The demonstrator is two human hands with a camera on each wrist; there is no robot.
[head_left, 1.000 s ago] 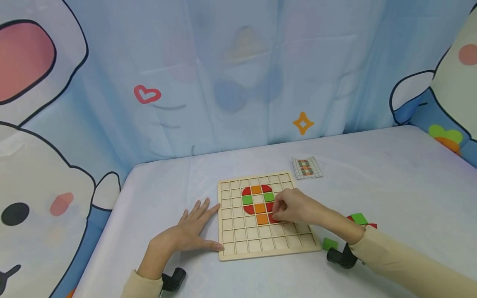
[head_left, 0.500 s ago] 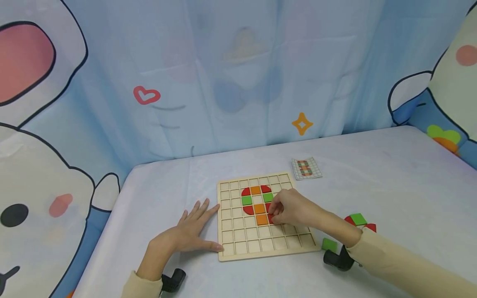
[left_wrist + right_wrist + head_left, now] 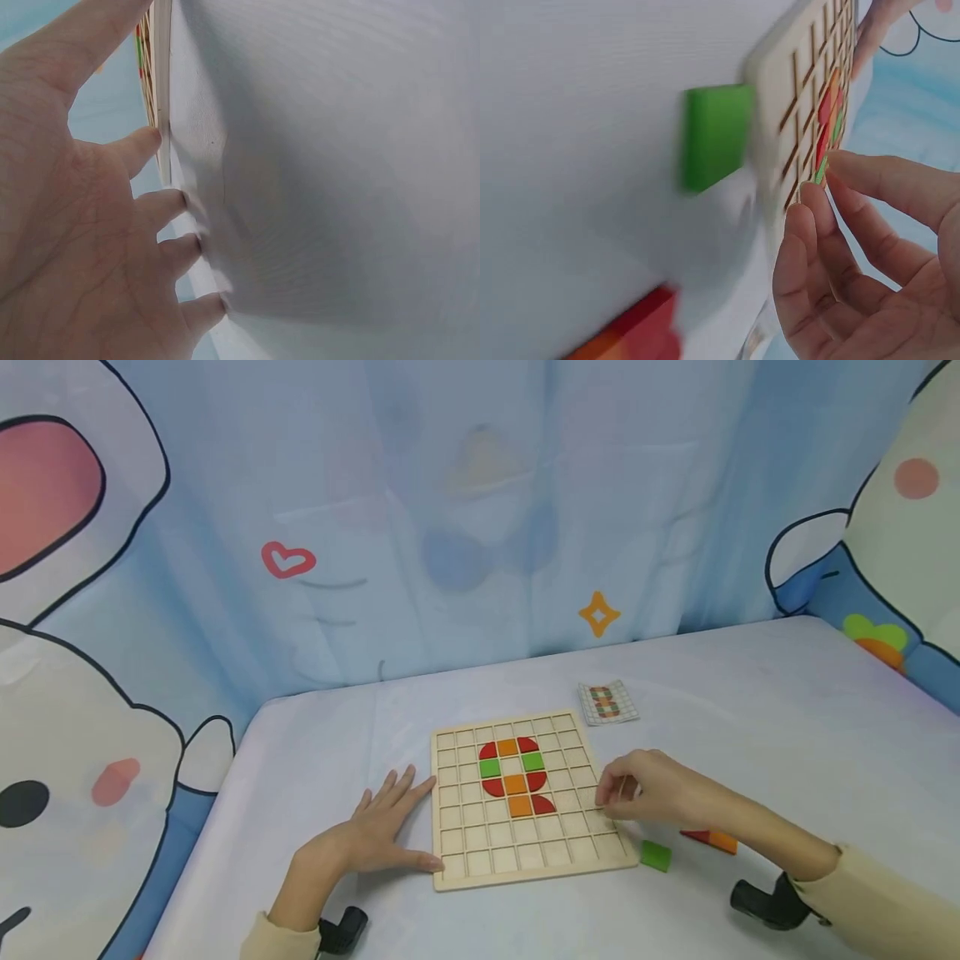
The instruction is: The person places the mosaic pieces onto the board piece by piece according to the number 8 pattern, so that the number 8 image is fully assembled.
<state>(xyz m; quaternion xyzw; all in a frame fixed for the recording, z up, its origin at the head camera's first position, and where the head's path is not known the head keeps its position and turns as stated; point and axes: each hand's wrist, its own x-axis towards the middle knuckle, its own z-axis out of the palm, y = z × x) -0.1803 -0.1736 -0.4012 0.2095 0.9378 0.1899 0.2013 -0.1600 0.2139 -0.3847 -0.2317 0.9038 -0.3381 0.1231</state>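
A square wooden grid board (image 3: 558, 852) lies on the white table. Set in its cells are red quarter-round tiles, orange squares and green squares; the lowest row has an orange square (image 3: 520, 807) beside a red quarter-round tile (image 3: 543, 804). My left hand (image 3: 367, 833) is spread flat, its thumb and a fingertip touching the board's left edge. My right hand (image 3: 648, 787) hovers over the board's right edge, fingers loosely bent, with no tile seen between them. Below it lies a loose green tile (image 3: 656, 856), also near the board's corner in the right wrist view.
Under the right forearm are a loose red tile (image 3: 696, 836) and an orange tile (image 3: 723, 842), partly covered by the arm. A pattern card (image 3: 608, 702) lies behind the board's far right corner. A printed blue curtain (image 3: 480, 610) hangs behind the table.
My right hand has let go of the red tile in the lower row and moved right, off the tiles to the board's edge. The left hand stays in place.
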